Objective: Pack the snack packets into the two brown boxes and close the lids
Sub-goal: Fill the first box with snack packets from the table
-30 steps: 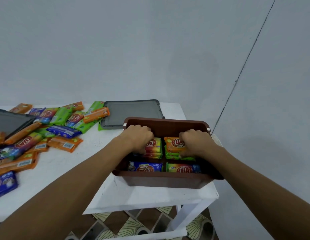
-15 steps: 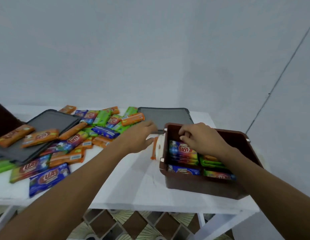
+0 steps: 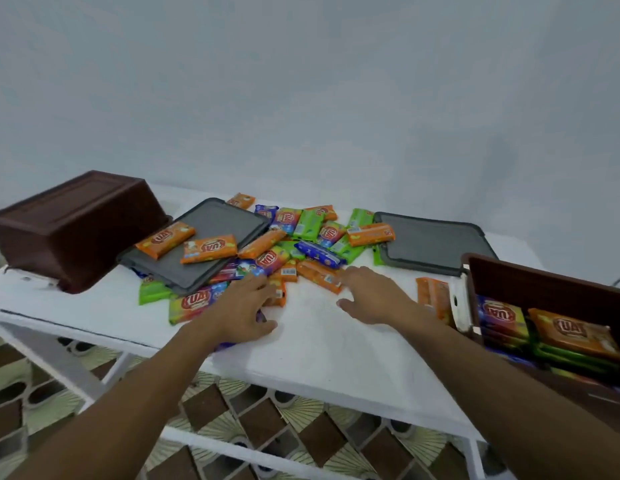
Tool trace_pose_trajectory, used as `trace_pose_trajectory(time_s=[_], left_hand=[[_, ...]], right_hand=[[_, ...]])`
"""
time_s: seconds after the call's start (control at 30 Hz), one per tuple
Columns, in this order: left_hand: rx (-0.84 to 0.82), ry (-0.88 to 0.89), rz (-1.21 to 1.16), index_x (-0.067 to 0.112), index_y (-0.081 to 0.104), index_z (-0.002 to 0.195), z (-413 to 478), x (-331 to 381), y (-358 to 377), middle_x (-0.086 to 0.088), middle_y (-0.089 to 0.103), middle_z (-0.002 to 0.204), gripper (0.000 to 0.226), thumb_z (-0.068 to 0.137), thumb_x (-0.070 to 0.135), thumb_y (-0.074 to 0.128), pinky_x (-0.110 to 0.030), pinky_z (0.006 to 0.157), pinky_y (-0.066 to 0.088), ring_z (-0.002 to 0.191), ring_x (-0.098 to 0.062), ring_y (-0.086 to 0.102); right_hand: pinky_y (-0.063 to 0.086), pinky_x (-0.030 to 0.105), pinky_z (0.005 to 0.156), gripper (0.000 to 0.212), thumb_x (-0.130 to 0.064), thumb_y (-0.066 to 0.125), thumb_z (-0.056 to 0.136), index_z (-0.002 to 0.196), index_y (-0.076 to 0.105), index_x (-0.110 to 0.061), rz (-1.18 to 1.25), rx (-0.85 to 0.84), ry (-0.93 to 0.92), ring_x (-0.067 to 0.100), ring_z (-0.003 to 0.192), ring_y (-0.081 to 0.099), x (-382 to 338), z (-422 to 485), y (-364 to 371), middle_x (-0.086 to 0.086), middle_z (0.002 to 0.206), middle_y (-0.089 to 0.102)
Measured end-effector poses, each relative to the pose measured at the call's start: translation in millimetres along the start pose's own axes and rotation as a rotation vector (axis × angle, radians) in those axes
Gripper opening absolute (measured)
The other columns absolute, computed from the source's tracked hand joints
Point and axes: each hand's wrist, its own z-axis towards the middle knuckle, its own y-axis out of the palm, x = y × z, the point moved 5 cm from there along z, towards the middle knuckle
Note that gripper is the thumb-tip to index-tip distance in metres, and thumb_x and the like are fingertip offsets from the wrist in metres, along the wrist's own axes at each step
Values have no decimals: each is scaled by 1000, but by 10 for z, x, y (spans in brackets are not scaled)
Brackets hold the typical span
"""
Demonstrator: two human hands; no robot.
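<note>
- The white table (image 3: 319,348) stood against a pale wall (image 3: 301,98), and a heap of snack packets (image 3: 301,244) in orange, green, blue and rainbow wrappers lay across the middle of the table.
- The left hand (image 3: 241,306) lay palm down at the near-left edge of that heap. Its fingers were straight and slightly spread across a rainbow packet (image 3: 194,303) and a purple-blue one beneath the palm, with nothing pinched.
- The right hand (image 3: 374,296) hovered palm down over bare table top just right of centre, fingers loose and spread. Its fingertips reached the near edge of the heap; whether they touched a packet could not be told.
- One brown box (image 3: 69,223) sat bottom up at the table's far-left corner.
- A grey lid (image 3: 215,216) lay next to it toward the table's middle, resting partly on packets, with two orange packets (image 3: 165,239) on top of it.
- A second grey lid (image 3: 436,244) lay flat at the table's far-right side, and the heap's right edge overlapped it.
- The open brown box (image 3: 544,285) stood at the table's right end, stacked with packets; an orange one (image 3: 575,332) lay uppermost.
- A single orange packet (image 3: 433,296) lay on the table just beside that box's left wall.
- A patterned tiled floor (image 3: 267,420) showed below the table's near edge.
</note>
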Motion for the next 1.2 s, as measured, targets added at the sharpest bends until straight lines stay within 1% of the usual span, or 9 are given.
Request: trace_pose_trajectory(time_s=[0.17,0.23,0.37,0.53,0.73,0.87,0.97,1.07,1.2], left_hand=[[94,46,-142,19,57,122,-352,-199,235,1,49,129,44,87,46,61,-33,97,40,118,-17,40],[165,59,-161,16,60,119,-348,-146,259,0,56,123,41,86,40,66,-33,94,43,114,-17,44],[193,63,-212,20,57,117,-233,-35,288,2,58,124,45,81,42,72,-26,89,44,110,-17,52],[169,128,-236,18,58,103,48,222,333,3,58,123,39,79,45,74,-25,80,45,104,-15,56],[117,73,-152,16,51,129,180,179,393,6,29,153,68,82,64,58,-33,92,48,123,-16,48],[197,20,178,19,54,131,195,167,329,-3,56,136,86,76,83,35,-46,108,13,129,-22,47],[132,7,121,23,40,142,223,179,343,2,57,134,87,77,81,40,-44,110,5,130,-18,46],[124,12,0,22,42,139,288,258,254,2,55,134,83,76,76,50,-44,114,19,124,-18,49],[125,3,-157,15,41,140,482,393,37,-4,48,138,79,79,57,67,-36,92,48,118,-23,52]], right_hand=[[32,49,107,64,-47,46,95,150,25,-23,-11,63,123,24,143,23,-97,244,527,-1,157,25],[26,50,110,62,-50,45,94,148,31,-22,-21,191,178,25,140,26,-63,226,615,1,151,32],[41,39,94,53,-50,54,90,132,50,-18,54,343,205,25,112,42,-52,169,630,6,121,45],[49,40,90,36,-26,59,94,126,57,-9,154,483,207,28,112,47,11,-143,670,11,128,51],[54,37,76,36,-11,44,99,135,44,-18,403,380,431,26,98,61,199,-211,417,10,118,62],[57,35,78,42,-20,43,100,142,39,-20,555,322,554,25,104,63,300,-165,387,13,126,60],[54,39,88,51,-33,56,93,140,43,-18,516,229,560,27,111,60,270,-64,382,13,132,57],[57,40,81,36,-26,59,90,123,53,-15,363,105,517,27,102,62,178,4,207,11,123,60],[56,36,72,27,-20,58,87,113,51,-13,230,45,417,24,90,63,162,-93,-245,7,107,62]])
